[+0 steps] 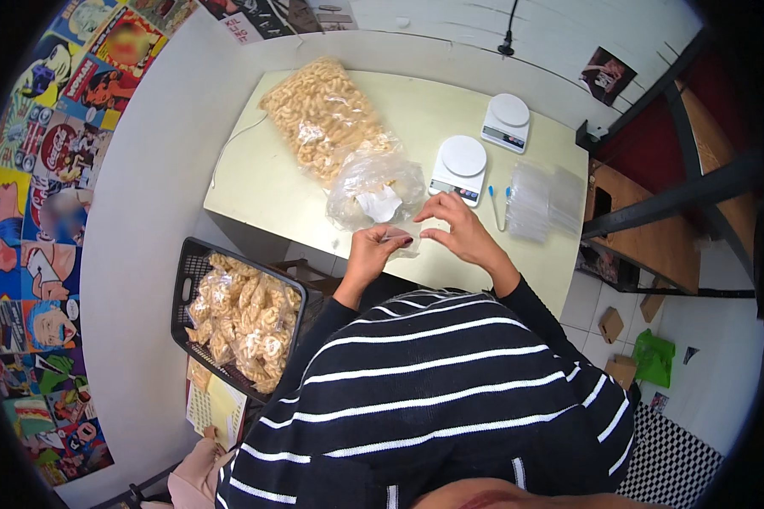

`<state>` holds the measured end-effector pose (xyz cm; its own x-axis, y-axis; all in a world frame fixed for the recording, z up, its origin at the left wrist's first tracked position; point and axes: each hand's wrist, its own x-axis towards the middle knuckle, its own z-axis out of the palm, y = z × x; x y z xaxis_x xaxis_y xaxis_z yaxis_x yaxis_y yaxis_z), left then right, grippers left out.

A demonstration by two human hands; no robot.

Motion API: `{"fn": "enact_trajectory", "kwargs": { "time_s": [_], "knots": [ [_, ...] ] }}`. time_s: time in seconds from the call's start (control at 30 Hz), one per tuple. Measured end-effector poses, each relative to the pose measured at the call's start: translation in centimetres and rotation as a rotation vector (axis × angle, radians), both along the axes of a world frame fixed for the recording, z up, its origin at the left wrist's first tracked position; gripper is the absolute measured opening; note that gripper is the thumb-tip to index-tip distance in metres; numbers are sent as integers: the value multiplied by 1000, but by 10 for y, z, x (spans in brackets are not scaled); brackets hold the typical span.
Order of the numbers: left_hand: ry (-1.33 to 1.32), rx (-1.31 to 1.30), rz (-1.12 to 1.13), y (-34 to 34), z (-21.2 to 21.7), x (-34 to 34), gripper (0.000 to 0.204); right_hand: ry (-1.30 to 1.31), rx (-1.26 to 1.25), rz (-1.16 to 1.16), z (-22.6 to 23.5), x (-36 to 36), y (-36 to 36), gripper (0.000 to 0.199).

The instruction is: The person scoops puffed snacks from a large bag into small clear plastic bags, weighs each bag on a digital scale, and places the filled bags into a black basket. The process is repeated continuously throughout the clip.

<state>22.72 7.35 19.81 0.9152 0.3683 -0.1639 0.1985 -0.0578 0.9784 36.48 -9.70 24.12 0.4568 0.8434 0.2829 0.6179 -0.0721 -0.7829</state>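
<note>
At the table's near edge, my left hand (375, 253) pinches a small clear plastic bag (409, 241) between thumb and fingers. Close by on its right is my right hand (457, 231), thumb and forefinger apart at the bag's edge, with nothing visible between them. Just beyond my hands lies the crumpled mouth of a large clear bag (318, 114) full of pale curled snack pieces. A white paper piece (379, 204) shows in that mouth. A white kitchen scale (460, 170) stands beyond my right hand, its round plate bare.
A second scale (507, 122) stands farther back. Tongs with blue tips (497, 209) and a stack of flat clear bags (536, 202) lie at the right of the table (416, 93). A black crate (181, 293) at lower left holds several filled snack bags (250, 318).
</note>
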Motion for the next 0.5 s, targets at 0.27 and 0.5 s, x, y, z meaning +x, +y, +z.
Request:
{"fn": "enact_trajectory", "kwargs": {
  "time_s": [0.27, 0.5],
  "knots": [
    [43, 158, 96, -9, 3, -19, 14, -194, -83, 188, -4, -19, 20, 13],
    [20, -213, -234, 9, -16, -41, 68, -92, -161, 345, -8, -31, 27, 8]
  ]
}}
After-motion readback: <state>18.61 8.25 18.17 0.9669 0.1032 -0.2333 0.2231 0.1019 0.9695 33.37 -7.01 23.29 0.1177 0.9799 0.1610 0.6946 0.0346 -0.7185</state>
